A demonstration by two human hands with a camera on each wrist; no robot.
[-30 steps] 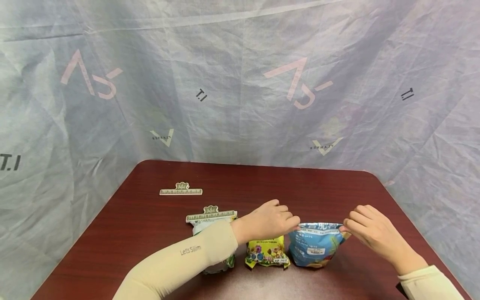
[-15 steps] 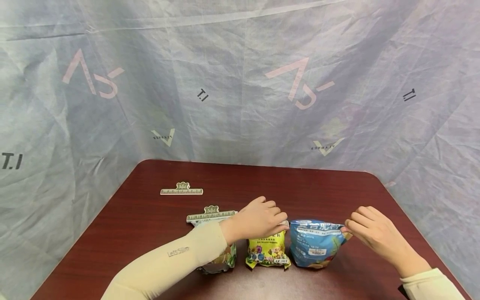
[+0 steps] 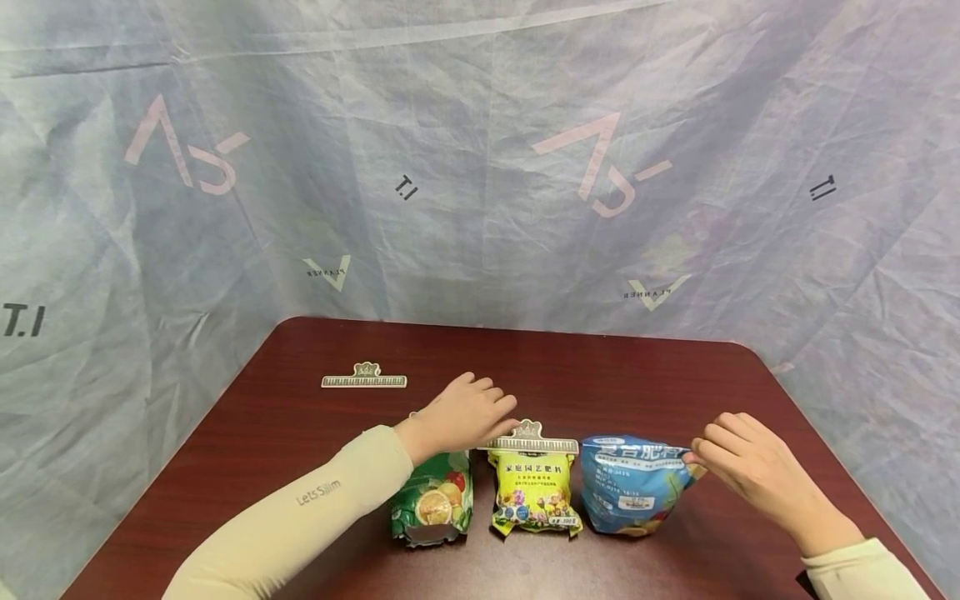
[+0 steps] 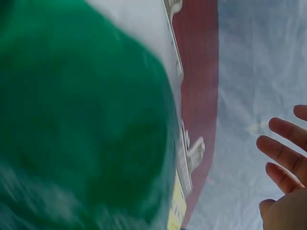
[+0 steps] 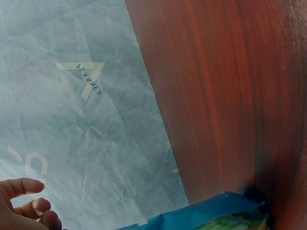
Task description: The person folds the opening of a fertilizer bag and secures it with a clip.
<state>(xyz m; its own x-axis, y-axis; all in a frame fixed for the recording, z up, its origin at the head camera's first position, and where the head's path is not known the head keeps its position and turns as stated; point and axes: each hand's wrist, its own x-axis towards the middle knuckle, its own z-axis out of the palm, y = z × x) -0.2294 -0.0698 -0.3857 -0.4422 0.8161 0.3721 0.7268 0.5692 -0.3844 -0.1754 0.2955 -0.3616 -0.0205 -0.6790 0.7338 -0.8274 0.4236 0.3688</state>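
Note:
My right hand [image 3: 750, 467] pinches the upper right corner of a blue fertilizer bag [image 3: 633, 483], which stands upright with its top edge unclipped. In the right wrist view the blue bag [image 5: 192, 214] shows only along the bottom. My left hand [image 3: 461, 412] hangs above a green bag with fruit pictures [image 3: 431, 504], fingers spread and holding nothing, as the left wrist view shows. It partly covers that bag's top. Between the two stands a yellow fertilizer bag [image 3: 532, 492], its top gripped by a piano-keyboard clip [image 3: 536, 444]. Beyond my left hand, a loose keyboard clip [image 3: 365, 381] lies on the table.
The dark red table [image 3: 637, 375] has rounded far corners. A grey printed cloth [image 3: 480, 167] hangs behind it and along both sides. The three bags stand in a row near the table's front.
My left hand has let go of the blue bag's left corner and moved left, past the yellow bag, uncovering its clip. My right hand has stayed at the right corner.

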